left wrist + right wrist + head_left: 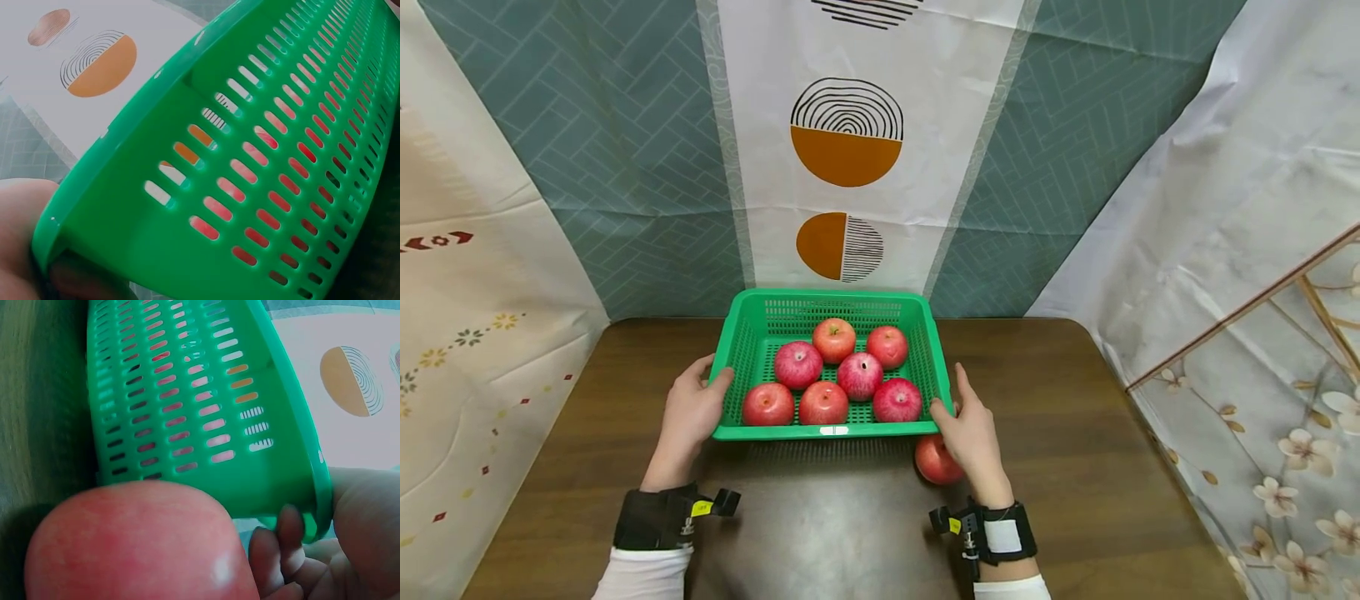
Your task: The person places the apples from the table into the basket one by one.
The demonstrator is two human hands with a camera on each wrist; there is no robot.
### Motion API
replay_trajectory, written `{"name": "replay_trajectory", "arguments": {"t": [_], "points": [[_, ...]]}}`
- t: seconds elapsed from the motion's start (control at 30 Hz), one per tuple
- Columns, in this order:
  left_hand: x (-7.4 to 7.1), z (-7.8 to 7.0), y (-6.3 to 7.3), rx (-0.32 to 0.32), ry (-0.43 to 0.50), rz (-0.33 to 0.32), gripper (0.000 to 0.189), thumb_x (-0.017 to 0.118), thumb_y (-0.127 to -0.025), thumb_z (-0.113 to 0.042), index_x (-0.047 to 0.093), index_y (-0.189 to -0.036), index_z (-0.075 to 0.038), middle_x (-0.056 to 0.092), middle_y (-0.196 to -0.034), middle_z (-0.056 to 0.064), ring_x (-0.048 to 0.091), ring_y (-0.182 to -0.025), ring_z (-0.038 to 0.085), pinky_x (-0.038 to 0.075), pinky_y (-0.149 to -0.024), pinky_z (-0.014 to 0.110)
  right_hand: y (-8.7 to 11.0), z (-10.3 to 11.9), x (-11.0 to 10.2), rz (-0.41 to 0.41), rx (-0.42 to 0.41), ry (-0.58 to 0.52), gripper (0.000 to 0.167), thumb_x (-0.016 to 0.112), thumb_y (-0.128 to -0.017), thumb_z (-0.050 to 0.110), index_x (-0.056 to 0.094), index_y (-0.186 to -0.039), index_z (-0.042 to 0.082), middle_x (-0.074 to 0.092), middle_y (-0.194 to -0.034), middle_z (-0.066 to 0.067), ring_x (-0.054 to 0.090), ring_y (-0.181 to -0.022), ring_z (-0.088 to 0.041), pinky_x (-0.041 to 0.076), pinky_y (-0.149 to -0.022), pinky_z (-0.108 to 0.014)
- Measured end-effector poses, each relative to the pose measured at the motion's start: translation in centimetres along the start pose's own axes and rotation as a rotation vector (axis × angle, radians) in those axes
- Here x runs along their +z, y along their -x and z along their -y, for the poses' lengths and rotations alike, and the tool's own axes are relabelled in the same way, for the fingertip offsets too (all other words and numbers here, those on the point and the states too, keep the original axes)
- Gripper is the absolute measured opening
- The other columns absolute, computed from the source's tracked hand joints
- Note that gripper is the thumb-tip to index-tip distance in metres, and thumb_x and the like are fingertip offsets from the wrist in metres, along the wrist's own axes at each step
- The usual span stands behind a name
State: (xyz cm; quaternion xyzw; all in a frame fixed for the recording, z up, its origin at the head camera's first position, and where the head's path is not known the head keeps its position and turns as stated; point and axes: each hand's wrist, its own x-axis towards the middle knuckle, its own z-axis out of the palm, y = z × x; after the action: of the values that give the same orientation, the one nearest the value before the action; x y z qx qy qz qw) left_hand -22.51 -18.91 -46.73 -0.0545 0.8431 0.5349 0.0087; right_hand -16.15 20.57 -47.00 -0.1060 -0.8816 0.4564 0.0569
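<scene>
A green plastic basket (pixel 835 432) with slotted walls is at the table's back edge, with several red apples (pixel 823 403) inside. My left hand (pixel 694 406) grips its left rim, the thumb over the top. At the front right corner my right hand (pixel 972 433) holds the rim, and the right wrist view shows its fingers (pixel 290 534) curled under the edge. Another apple (pixel 937 461) is outside, by that corner, partly covered by the basket and the right hand. Close up, this apple (pixel 137 550) appears in front of the slotted wall. Whether the basket touches the table cannot be told.
The brown wooden table (pixel 1075 500) extends to both sides and toward me. Patterned cloth (pixel 647 208) hangs behind it. Flowered fabric (pixel 1292 492) lies along the right side, and a pale printed cloth (pixel 475 417) along the left.
</scene>
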Motion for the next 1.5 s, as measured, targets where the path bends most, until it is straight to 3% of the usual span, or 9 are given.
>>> {"name": "replay_trajectory", "arguments": {"t": [0.1,0.13,0.23,0.33,0.5,0.77,0.97,1.13,1.5], "points": [[-0.1,0.1,0.2,-0.009,0.002,0.008,0.065,0.049,-0.112,-0.038,0.04,-0.162,0.003,0.067,-0.129,0.032,0.068,-0.104,0.038,0.054,-0.072,0.035,0.1,-0.3,-0.1,-0.01,-0.027,0.017,0.076,0.064,-0.106,0.042,0.032,-0.17,0.016,0.046,-0.063,-0.008,0.046,-0.054,-0.024,0.035,-0.05,-0.035],[-0.1,0.2,0.2,-0.011,-0.001,0.009,0.065,0.048,-0.112,-0.038,0.04,-0.162,0.003,0.067,-0.128,0.032,0.068,-0.104,0.038,0.054,-0.072,0.035,0.1,-0.4,-0.2,-0.021,-0.035,0.028,0.075,0.062,-0.107,0.045,0.034,-0.17,0.015,0.056,-0.071,-0.011,0.055,-0.062,-0.027,0.042,-0.055,-0.037],[-0.1,0.3,0.3,-0.012,-0.007,0.015,0.065,0.048,-0.113,-0.038,0.038,-0.162,0.004,0.067,-0.128,0.032,0.068,-0.105,0.038,0.054,-0.072,0.035,0.5,-0.8,-0.6,-0.042,-0.04,0.027,0.07,0.051,-0.111,0.053,0.038,-0.168,0.014,0.072,-0.117,-0.022,0.069,-0.103,-0.04,0.056,-0.087,-0.052],[-0.1,0.3,0.3,-0.014,-0.013,0.019,0.066,0.047,-0.113,-0.038,0.037,-0.162,0.005,0.066,-0.128,0.032,0.067,-0.106,0.037,0.054,-0.072,0.034,1.1,-1.3,-1.3,-0.061,-0.038,0.034,0.067,0.045,-0.112,0.054,0.044,-0.166,0.014,0.058,-0.152,-0.021,0.058,-0.136,-0.042,0.045,-0.108,-0.066],[-0.2,0.4,0.2,-0.021,-0.016,0.029,0.066,0.046,-0.113,-0.037,0.036,-0.163,0.004,0.064,-0.131,0.032,0.065,-0.11,0.038,0.053,-0.075,0.035,2.4,-2.4,-2.1,-0.003,-0.055,0.077,0.066,0.051,-0.111,0.052,0.045,-0.164,0.014,0.061,-0.146,-0.021,0.056,-0.136,-0.04,0.044,-0.109,-0.063],[-0.3,0.1,-0.1,-0.019,-0.024,0.054,0.067,0.045,-0.113,-0.04,0.035,-0.164,0.002,0.06,-0.136,0.03,0.062,-0.113,0.04,0.052,-0.078,0.038,4.6,-3.4,-2.9,0.058,-0.036,0.111,0.068,0.052,-0.111,0.049,0.04,-0.167,0.01,0.052,-0.155,-0.023,0.047,-0.144,-0.046,0.037,-0.113,-0.068],[-0.2,0.0,-0.3,-0.012,-0.032,0.054,0.067,0.045,-0.113,-0.039,0.033,-0.164,0.004,0.059,-0.136,0.031,0.061,-0.113,0.041,0.051,-0.079,0.039,5.1,-3.3,-2.4,0.121,-0.055,0.13,0.089,0.08,-0.093,0.051,0.043,-0.163,0.01,0.05,-0.156,-0.019,0.049,-0.141,-0.043,0.046,-0.107,-0.065],[0.0,0.0,-0.4,-0.006,-0.041,0.057,0.068,0.045,-0.113,-0.04,0.033,-0.164,0.004,0.058,-0.138,0.031,0.061,-0.116,0.042,0.052,-0.081,0.04,5.3,-3.2,-1.5,0.101,-0.016,0.157,0.103,0.092,-0.078,0.054,0.046,-0.158,0.008,0.049,-0.154,-0.02,0.05,-0.135,-0.041,0.053,-0.098,-0.06],[-0.2,0.0,-0.3,0.002,-0.041,0.067,0.066,0.044,-0.114,-0.037,0.032,-0.164,0.004,0.057,-0.139,0.031,0.059,-0.118,0.043,0.051,-0.086,0.046,5.1,-2.5,-0.1,0.074,-0.045,0.25,0.101,0.093,-0.077,0.051,0.05,-0.153,0.002,0.05,-0.15,-0.023,0.052,-0.131,-0.045,0.056,-0.091,-0.06]]}}
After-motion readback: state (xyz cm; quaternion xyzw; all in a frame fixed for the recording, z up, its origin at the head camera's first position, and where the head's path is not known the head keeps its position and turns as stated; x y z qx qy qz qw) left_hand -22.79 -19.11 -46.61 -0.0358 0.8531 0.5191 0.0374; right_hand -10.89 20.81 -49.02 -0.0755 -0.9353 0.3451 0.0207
